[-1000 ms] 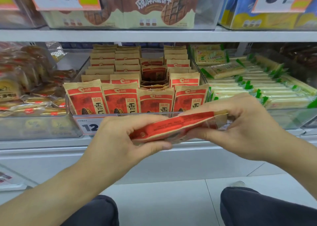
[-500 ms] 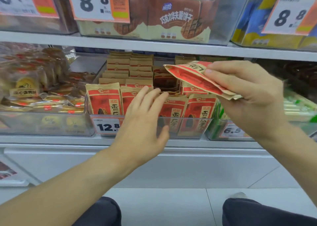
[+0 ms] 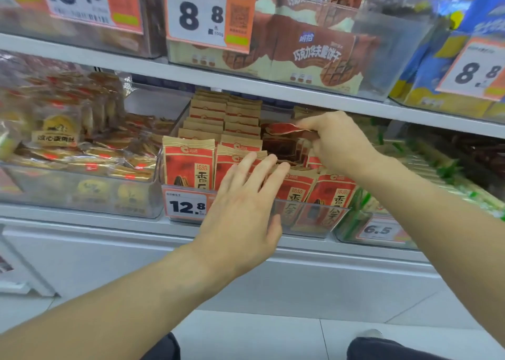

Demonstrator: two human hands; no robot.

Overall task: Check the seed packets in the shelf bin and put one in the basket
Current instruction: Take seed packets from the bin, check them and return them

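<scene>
Clear bin of gold-wrapped pastries (image 3: 82,152), far left. Price tag "12.8" (image 3: 186,206) on the front of the clear shelf bin (image 3: 314,217). Seed packets (image 3: 188,163), red and kraft, upright in rows inside it. Left hand (image 3: 243,209): released, fingers straight, reaching over the front packets. Right hand (image 3: 336,141): pinching one red packet (image 3: 284,128) above a gap in the rows. Green-wrapped bars (image 3: 426,174), adjacent bin, right.

Brown biscuit packs (image 3: 317,56) above, green-ended bars (image 3: 448,179) right, golden pastries (image 3: 68,135) left — all in clear bins.
</scene>
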